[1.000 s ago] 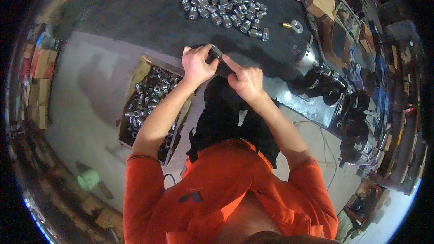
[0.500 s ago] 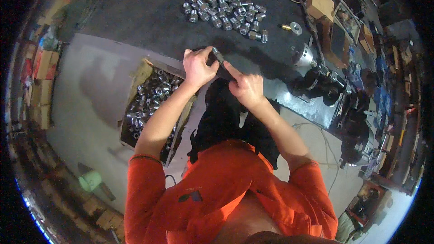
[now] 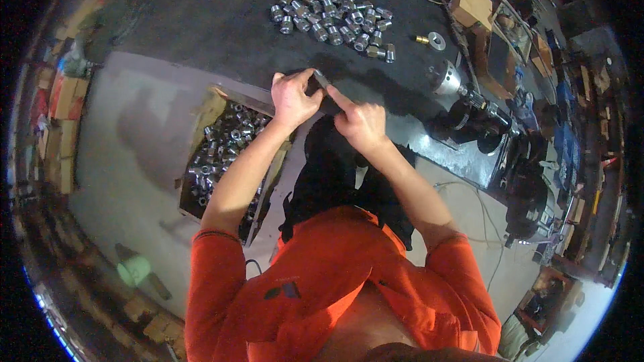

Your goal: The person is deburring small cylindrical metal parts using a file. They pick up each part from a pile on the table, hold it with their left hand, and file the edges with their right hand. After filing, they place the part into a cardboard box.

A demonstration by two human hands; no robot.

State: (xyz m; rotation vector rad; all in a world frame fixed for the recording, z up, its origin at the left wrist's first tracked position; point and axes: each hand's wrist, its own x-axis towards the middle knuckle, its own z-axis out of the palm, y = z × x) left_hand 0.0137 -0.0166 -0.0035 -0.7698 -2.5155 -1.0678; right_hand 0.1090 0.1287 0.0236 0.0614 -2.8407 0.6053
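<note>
My left hand and my right hand meet at the near edge of a dark workbench. Together they grip a small grey metal part pinched between the fingers of both hands. Its shape is hard to make out. A heap of several shiny metal fittings lies farther back on the bench, apart from my hands. Below my left forearm a cardboard box on the floor holds more such fittings.
A brass piece and a metal ring lie right of the heap. A cylindrical metal tool and dark machine parts sit at the bench's right. Boxes and clutter fill the right side. A green object lies on the floor.
Both hands stay together on the small part at the bench edge; the fingers have shifted slightly around it. Nothing else has moved.
</note>
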